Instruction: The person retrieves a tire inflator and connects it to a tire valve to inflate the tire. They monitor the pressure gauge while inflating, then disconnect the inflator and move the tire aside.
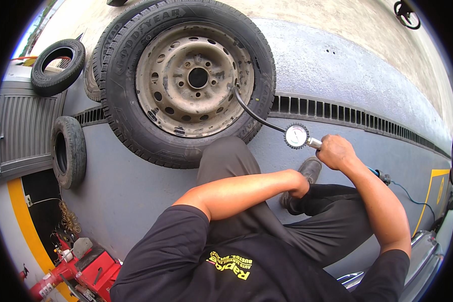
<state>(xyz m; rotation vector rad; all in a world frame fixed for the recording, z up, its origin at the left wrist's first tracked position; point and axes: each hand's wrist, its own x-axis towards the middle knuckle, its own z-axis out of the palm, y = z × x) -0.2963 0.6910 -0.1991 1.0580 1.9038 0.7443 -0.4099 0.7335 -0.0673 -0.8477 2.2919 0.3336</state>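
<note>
In front of me stands a large black tyre [121, 100] on a worn beige steel rim [146, 83], leaning back on other tyres. My right hand [333, 151] is closed around the grip of a tyre inflator. Its round dial gauge [296, 136] has a white face and a ridged black guard. From the gauge a black hose [259, 118] curves up to the rim's right side, where its end meets the valve. My left forearm crosses over my bent knee; the left hand [300, 185] hangs near my shoe, its fingers hidden from view.
A drain grate [337, 111] crosses the grey floor behind the wheel. Two loose tyres [69, 151] stand at the left by a grey cabinet [30, 126]. Red machinery [93, 269] sits at lower left. A teal air line [412, 200] lies at the right near a car's edge.
</note>
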